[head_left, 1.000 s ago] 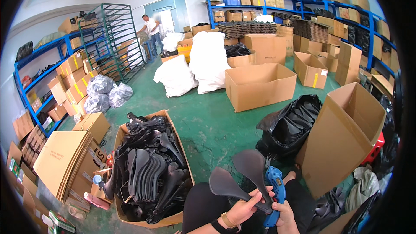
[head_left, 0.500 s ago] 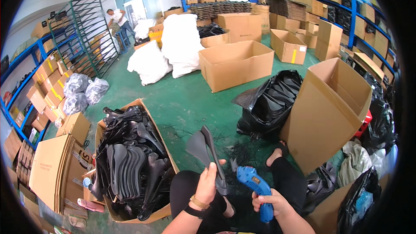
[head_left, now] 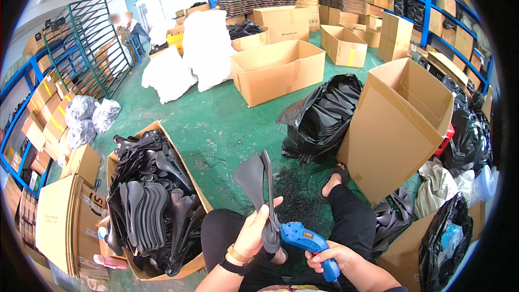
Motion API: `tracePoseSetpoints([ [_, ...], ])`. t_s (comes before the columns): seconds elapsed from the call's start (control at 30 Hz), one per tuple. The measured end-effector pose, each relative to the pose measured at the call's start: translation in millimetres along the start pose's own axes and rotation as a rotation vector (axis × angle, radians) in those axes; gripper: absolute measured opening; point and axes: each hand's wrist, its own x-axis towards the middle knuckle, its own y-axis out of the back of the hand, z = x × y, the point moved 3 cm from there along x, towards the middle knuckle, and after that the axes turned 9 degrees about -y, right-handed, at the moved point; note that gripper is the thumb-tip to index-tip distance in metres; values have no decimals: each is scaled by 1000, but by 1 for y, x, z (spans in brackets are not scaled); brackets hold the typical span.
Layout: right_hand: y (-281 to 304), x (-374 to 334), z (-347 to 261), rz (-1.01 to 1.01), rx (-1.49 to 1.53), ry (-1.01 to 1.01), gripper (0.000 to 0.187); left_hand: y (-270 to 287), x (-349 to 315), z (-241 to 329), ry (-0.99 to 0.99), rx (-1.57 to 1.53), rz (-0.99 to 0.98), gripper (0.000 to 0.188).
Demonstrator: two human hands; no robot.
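Note:
My left hand is wrapped round the lower end of a black bicycle saddle shell, which stands upright with its wide end up. A long gap runs down between its two sides. My right hand grips the handle of a blue handheld power tool. The tool's front end meets the narrow lower part of the shell; its metal tip is hidden there. To the left, a cardboard box is heaped with similar black shells, several of them nested in a row.
Black trimmings litter the green floor between my feet. A tall open carton and a black plastic bag stand ahead to the right. Flattened cartons lean at left. White sacks and a person are farther back.
The blue tool has come leftward against the saddle shell, its metal tip going out of sight. The shell has turned slightly. The whole view has shifted, and the far person has bent lower.

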Motion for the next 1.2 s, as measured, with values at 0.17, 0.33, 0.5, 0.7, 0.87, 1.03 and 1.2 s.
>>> tracePoseSetpoints([
  [0.17, 0, 9, -9, 4, 40, 78, 27, -11, -6, -1, 36, 8, 42, 53],
  [0.33, -7, 18, -31, 98, 12, 212, 29, -3, -11, -16, 69, 23, 3, 48],
  [0.5, -6, 27, -50, 198, 18, 401, 28, -11, -9, -23, 35, 18, 45, 36],
  [0.7, -2, 39, -38, 267, -80, 283, 39, -20, -9, -32, -275, 188, 52, 21],
  [0.87, 8, 37, -22, 254, -114, 242, 38, -13, 1, 0, -178, -462, 119, 58],
  [1.03, 6, 22, -18, 291, -26, 291, 36, 11, 3, -8, -75, -604, 124, 45],
  [1.2, 10, -1, -10, 70, -6, 254, 30, 26, 4, -21, 161, -771, 110, 41],
])
